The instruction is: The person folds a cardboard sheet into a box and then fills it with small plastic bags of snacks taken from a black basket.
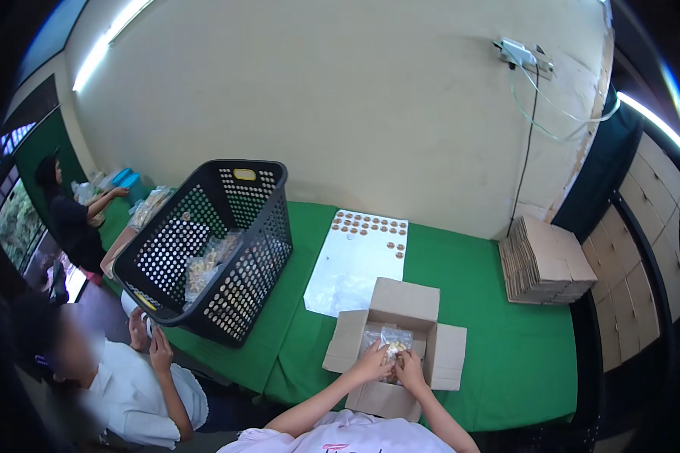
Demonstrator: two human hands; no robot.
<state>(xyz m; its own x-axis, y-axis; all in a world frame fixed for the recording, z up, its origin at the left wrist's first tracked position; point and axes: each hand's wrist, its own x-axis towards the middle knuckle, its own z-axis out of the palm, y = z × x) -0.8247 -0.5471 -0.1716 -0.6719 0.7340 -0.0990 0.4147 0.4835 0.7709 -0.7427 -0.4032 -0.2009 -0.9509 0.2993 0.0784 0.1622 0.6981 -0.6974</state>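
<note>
An open cardboard box [405, 296] stands on the green cloth right before me, its flaps folded outward. Inside its opening is a clear plastic bag [395, 346] with small pale pieces in it; what the pieces are I cannot make out. My left hand [375, 364] grips the bag from the left, fingers curled on it. From the right, my right hand [410, 371] has its fingers closed on the same bag. More clear plastic shows lower in the box, mostly hidden by my hands.
Left of the box stands a large black basket [258, 266] holding filled bags [208, 266]. Behind the box lies a white sheet [347, 260] with rows of round brown stickers [364, 232]. Flattened cartons [548, 260] are stacked at right. A co-worker [140, 392] sits at left; another person [75, 219] stands farther back.
</note>
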